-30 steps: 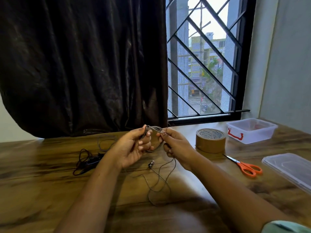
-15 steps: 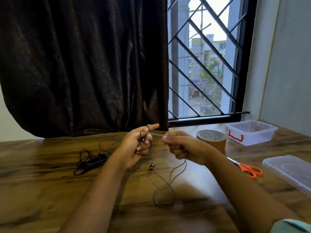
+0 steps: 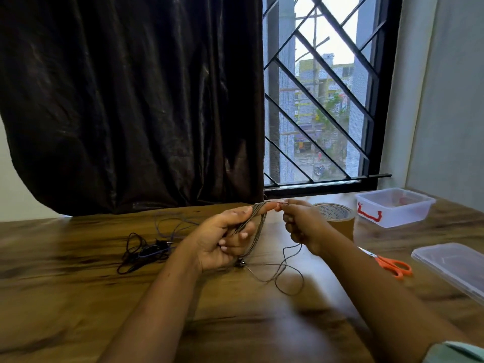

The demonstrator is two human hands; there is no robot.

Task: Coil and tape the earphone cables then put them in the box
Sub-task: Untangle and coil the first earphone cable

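Facing a dark curtain (image 3: 131, 100) with a barred window (image 3: 327, 106) to its right. Working over a wooden table (image 3: 78, 297) running across the whole lower view, both bare forearms reaching out above it.

Seeing a clear lid (image 3: 450, 268) lying flat at the table's right edge and, farther back near the window, the clear box (image 3: 392, 208) with a red clasp, standing open. Seeing a roll of brown tape (image 3: 337, 218) just behind the right hand, between that hand and the box, and orange-handled scissors (image 3: 392, 265) lying between the right forearm and the lid.

Holding the left hand (image 3: 222, 242) palm-up above the table, its fingers curling round a bundle of loops of the grey earphone cable (image 3: 258, 226) – the loops passing over the outstretched index finger. Pinching the same cable with the curled fingers of the right hand (image 3: 303, 226), close to the left fingertip. Trailing the loose remainder (image 3: 288, 281) down from the right hand onto the table in an open loop – an earbud (image 3: 239, 263) dangling just below the left hand.

Seeing a tangled black cable (image 3: 146, 252) lying on the table, left of the left hand.
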